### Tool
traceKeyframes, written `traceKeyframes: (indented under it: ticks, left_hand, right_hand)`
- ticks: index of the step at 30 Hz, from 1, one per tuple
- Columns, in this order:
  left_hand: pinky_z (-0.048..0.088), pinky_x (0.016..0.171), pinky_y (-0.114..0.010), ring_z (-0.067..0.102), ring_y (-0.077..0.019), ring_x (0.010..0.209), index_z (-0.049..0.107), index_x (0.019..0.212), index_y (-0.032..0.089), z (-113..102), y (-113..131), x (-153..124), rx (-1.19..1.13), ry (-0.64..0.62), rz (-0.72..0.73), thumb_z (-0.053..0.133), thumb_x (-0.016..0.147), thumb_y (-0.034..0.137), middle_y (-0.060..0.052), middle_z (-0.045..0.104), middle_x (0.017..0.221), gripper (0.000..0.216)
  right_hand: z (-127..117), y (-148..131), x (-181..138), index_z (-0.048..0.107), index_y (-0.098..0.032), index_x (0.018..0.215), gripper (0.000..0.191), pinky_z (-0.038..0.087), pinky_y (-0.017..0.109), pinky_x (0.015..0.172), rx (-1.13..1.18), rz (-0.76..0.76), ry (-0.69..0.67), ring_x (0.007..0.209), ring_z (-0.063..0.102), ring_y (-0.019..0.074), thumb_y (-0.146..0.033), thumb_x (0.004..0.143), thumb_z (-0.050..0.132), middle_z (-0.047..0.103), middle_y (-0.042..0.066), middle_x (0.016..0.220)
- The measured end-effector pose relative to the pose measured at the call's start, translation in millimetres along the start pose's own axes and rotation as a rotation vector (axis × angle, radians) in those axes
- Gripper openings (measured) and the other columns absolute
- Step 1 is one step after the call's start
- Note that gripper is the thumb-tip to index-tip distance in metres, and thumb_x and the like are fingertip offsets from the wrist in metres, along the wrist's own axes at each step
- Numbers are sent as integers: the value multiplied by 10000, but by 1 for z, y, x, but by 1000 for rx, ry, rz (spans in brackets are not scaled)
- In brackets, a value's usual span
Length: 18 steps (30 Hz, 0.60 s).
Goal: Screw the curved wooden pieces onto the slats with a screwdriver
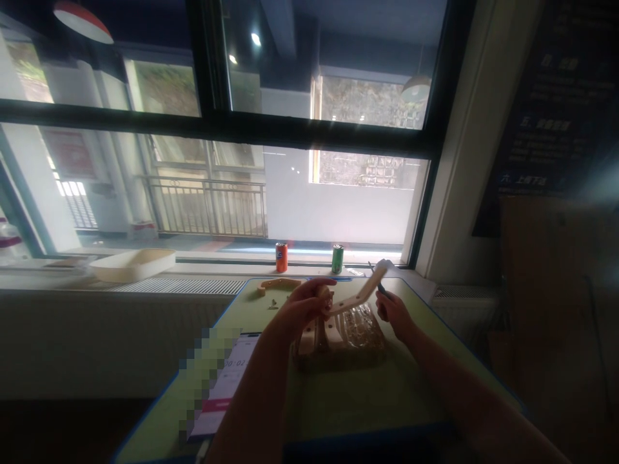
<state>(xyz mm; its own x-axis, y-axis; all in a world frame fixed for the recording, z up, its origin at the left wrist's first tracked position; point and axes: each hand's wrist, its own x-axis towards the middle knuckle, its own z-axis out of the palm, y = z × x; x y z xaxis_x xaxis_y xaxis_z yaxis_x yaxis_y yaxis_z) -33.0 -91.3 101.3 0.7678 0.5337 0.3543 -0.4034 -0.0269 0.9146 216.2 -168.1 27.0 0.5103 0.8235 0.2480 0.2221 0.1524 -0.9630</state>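
Note:
My left hand (309,303) is closed on one end of a pale, bent wooden piece (360,298) with dark holes, raised above the table. My right hand (394,312) wraps round the dark handle of a thin-shafted tool (382,289) beside the far end of that piece; its exact kind is unclear. Below my hands lie a wooden part (306,341) with holes and a shiny clear plastic bag (360,325), its contents hard to make out. A second curved wooden piece (283,283) rests at the table's far left, with small hardware (273,303) near it.
The green table (358,406) has a blue edge. A device showing a timer (225,380) lies at its left, partly behind my left forearm. On the windowsill stand an orange can (281,258), a green can (337,259) and a cream basin (133,265). Cardboard (541,277) leans at right.

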Motion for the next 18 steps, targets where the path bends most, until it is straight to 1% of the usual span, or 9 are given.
traceKeyframes:
  ticks: [2, 4, 6, 8, 11, 14, 16, 18]
  left_hand:
    - [432, 530, -200, 502, -85, 614, 619, 1025, 165, 1, 0, 0, 32, -18, -52, 563, 645, 124, -13, 547, 739, 386]
    - [403, 498, -185, 495, -78, 587, 640, 1002, 143, 1, -1, 0, 77, -38, -105, 573, 651, 124, -22, 563, 721, 358]
    - [389, 485, -181, 499, -79, 579, 643, 1014, 137, 0, -3, 1, 97, -44, -127, 579, 665, 132, -28, 576, 716, 355]
    - [409, 513, -195, 520, -90, 602, 629, 1057, 145, -1, -7, 4, 93, -28, -109, 581, 682, 147, -33, 587, 736, 378]
    - [455, 620, -240, 561, -117, 698, 605, 1103, 176, -3, -17, 9, 127, 18, -46, 611, 693, 177, -49, 617, 847, 411]
    - [465, 695, -271, 574, -138, 787, 596, 1114, 199, -4, -25, 15, 228, 80, 44, 632, 712, 235, -57, 630, 941, 405]
    - [470, 698, -284, 578, -144, 794, 588, 1124, 198, -4, -27, 16, 299, 104, 75, 624, 735, 290, -58, 639, 932, 402]
    - [478, 692, -296, 585, -149, 789, 581, 1133, 191, -4, -28, 17, 344, 116, 75, 620, 742, 337, -60, 648, 917, 419]
  right_hand:
    - [-1, -7, -2, 450, -203, 672, 359, 333, 247, 421, 95, 33, -72, 451, 463, 117, -549, 767, 446, 554, 9, 604]
    - [-1, -13, -5, 475, -195, 681, 366, 387, 254, 458, 175, 75, -163, 540, 546, 142, -537, 790, 407, 603, 45, 692]
    - [-1, -20, -8, 535, -173, 703, 362, 445, 279, 536, 230, 121, -265, 637, 600, 174, -503, 795, 419, 636, 80, 749]
    - [-1, -28, -14, 603, -142, 768, 318, 478, 315, 667, 271, 149, -356, 742, 624, 199, -438, 778, 487, 660, 101, 812]
    - [-1, -39, -22, 648, -115, 900, 285, 445, 348, 830, 313, 155, -455, 889, 614, 219, -338, 739, 574, 665, 114, 962]
    - [-2, -47, -28, 658, -98, 965, 316, 416, 371, 878, 348, 147, -548, 958, 594, 236, -304, 738, 583, 641, 133, 1060]
    - [-2, -49, -29, 661, -102, 967, 309, 403, 387, 897, 393, 129, -607, 979, 586, 239, -305, 761, 553, 635, 132, 1078]
    - [-3, -50, -30, 657, -113, 971, 292, 381, 400, 929, 433, 106, -660, 1008, 576, 239, -290, 768, 544, 635, 123, 1084]
